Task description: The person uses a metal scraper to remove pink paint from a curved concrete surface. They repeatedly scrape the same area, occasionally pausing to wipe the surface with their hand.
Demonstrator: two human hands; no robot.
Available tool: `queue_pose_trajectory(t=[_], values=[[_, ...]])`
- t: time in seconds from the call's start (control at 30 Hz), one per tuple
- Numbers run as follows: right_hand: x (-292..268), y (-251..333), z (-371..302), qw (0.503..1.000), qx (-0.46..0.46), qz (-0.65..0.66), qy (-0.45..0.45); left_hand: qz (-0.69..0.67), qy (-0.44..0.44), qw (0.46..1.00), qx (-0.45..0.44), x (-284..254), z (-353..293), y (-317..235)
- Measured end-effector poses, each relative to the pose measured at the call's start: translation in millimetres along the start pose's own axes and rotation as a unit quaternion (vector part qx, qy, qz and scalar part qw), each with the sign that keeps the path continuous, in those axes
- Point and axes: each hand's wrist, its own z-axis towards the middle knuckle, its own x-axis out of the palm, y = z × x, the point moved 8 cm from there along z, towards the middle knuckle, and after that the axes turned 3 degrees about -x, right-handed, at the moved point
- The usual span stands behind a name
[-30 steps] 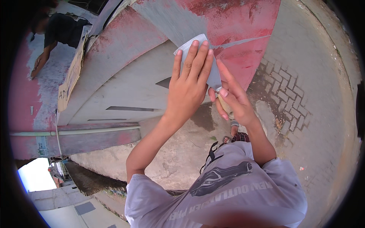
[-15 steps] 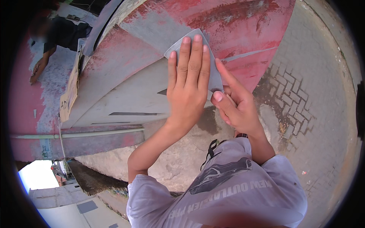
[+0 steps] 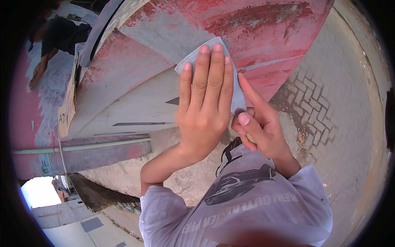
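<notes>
My left hand [image 3: 205, 103] lies flat, fingers stretched, on a grey sheet of sandpaper [image 3: 238, 99] and presses it to a curved panel [image 3: 263, 45]. The panel is patchy red and grey, with a pale lower part. Close to the sheet's lower right corner is my right hand [image 3: 265, 129], its index finger extended along the edge. Its thumb lies by the corner and the other fingers curl in. A small pale yellowish patch shows between thumb and fingers; what it is I cannot tell.
At the upper left another person's arm [image 3: 43, 68] reaches over a red and grey surface. A cardboard piece [image 3: 68, 113] hangs at the panel's left edge. A pale pipe [image 3: 94, 145] runs along a low ledge. Grey paving [image 3: 312, 109] lies to the right.
Both my hands and the sandpaper sit slightly lower in view, while the panel's edge has shifted. My left hand stays flat on the sheet.
</notes>
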Motion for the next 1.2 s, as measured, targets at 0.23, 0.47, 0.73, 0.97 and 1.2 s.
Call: queue_pose_trajectory(t=[0.23, 0.47, 0.73, 0.97, 1.2], values=[[-2.3, 1.1, 1.3, 1.0, -0.007, 0.001, 0.024, 0.003, 0.004, 1.0, -0.031, 4.5, -2.0, -2.9], [1.8, 6.1, 8.5, 0.997, -0.039, -0.038, 0.051, 0.035, -0.005, 0.999, -0.02, -4.2, 2.9, 4.1], [1.1, 0.1, 9.0, 1.0, 0.0, 0.001, 0.017, 0.017, -0.023, 0.999, -0.027, -2.4, 1.9, 5.1], [4.8, -2.1, 9.6, 1.0, -0.002, 0.005, 0.008, 0.002, -0.017, 1.0, 0.003, 0.2, 1.4, 5.7], [6.1, -4.7, 6.1, 1.0, 0.007, 0.009, -0.008, -0.004, -0.023, 1.0, 0.007, -3.7, 2.7, 8.7]])
